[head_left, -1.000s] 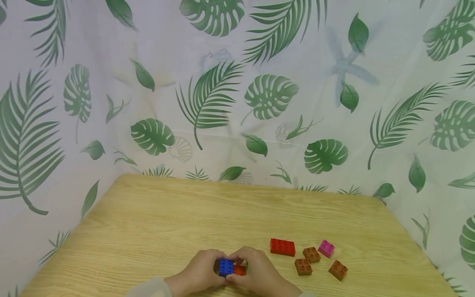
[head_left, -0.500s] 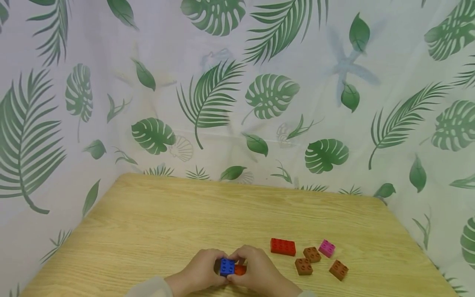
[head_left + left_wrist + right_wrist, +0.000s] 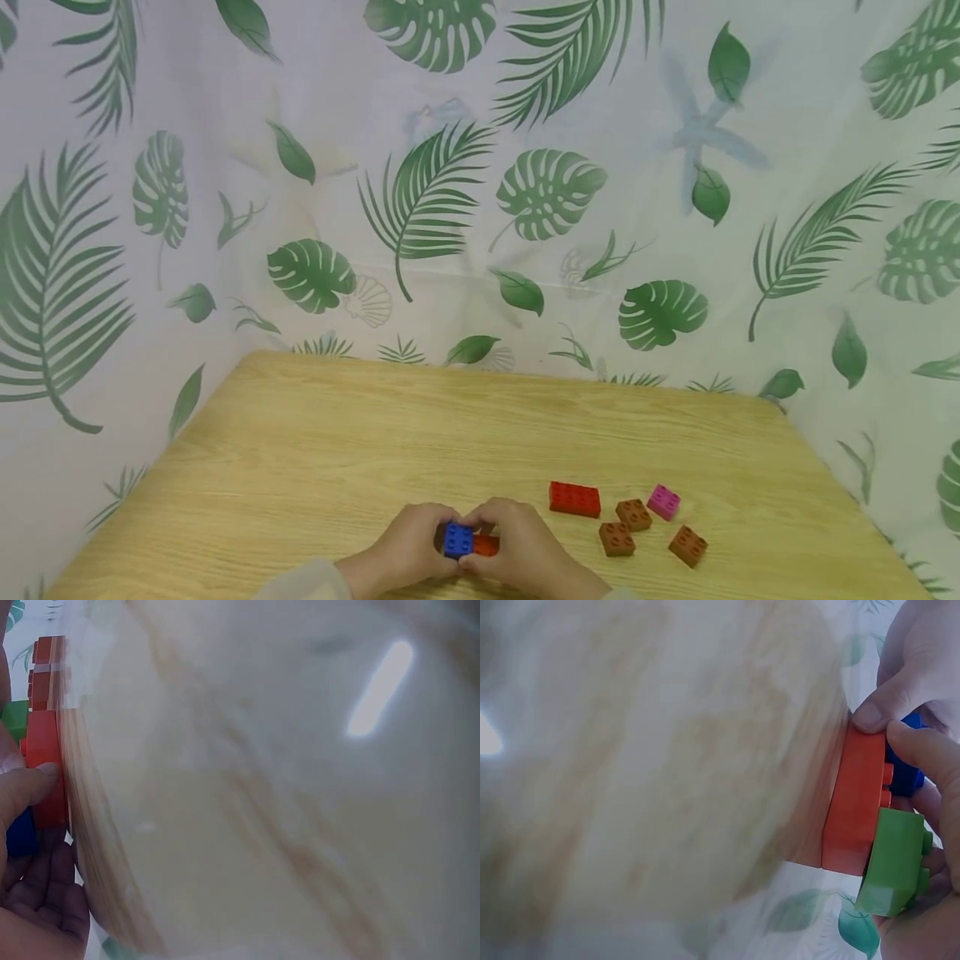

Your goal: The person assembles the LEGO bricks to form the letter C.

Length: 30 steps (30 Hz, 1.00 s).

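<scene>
In the head view, my left hand (image 3: 408,542) and right hand (image 3: 517,546) meet at the front of the table around joined building bricks. A blue brick (image 3: 458,540) with studs up sits on one end of a long orange-red brick (image 3: 853,802). On the other end is a green brick (image 3: 892,859), hidden in the head view. The left thumb (image 3: 30,784) presses the orange-red brick's near side, and the left hand's fingers curl around the blue end. My right hand curls around the green end, its thumb reaching to the gap beside the blue brick.
Right of the hands lie a red long brick (image 3: 574,499), several brown bricks (image 3: 617,539) and a pink brick (image 3: 663,502). The wooden table (image 3: 360,433) meets a leaf-print curtain (image 3: 450,317) at its back and sides.
Both hands keep their hold with hardly any shift. A sliver of green seen beside the right hand a second ago is now covered. The loose bricks lie as before.
</scene>
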Tool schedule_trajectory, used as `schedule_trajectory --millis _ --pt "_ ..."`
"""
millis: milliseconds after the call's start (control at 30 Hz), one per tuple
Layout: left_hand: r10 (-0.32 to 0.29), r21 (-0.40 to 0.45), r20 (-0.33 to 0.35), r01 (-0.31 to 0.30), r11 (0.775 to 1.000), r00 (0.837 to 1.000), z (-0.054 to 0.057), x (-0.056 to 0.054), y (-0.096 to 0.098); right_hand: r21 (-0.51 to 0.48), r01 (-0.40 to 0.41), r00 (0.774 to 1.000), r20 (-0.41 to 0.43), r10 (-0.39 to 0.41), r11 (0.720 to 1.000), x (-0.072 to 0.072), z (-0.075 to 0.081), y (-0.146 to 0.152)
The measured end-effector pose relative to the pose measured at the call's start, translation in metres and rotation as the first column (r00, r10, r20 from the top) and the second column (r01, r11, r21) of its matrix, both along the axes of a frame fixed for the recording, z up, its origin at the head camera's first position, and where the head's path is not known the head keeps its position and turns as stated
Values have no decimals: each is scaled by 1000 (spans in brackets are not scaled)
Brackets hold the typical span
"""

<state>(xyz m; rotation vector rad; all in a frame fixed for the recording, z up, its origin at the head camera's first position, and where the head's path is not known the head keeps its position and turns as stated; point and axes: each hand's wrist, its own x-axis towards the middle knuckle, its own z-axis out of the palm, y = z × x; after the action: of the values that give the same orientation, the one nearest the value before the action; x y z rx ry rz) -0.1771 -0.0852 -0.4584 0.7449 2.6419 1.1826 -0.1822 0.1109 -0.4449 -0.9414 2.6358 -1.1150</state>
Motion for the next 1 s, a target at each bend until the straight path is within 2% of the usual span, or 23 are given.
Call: schedule_trajectory --millis 200,567,800,1000 --pt "-5 0 8 5 1000 1000 -4 -3 -1 -15 15 999 30 -14 1000 0 0 1" --pt "-14 40 55 12 999 998 -5 -3 -5 -27 20 1000 21 -19 999 1 -4 2" --pt "-27 132 73 17 991 997 -6 -5 -18 -9 37 998 45 -37 999 1 -3 0" --pt "-9 167 76 -4 986 997 -1 -2 -26 11 57 997 52 -58 998 0 -3 0"
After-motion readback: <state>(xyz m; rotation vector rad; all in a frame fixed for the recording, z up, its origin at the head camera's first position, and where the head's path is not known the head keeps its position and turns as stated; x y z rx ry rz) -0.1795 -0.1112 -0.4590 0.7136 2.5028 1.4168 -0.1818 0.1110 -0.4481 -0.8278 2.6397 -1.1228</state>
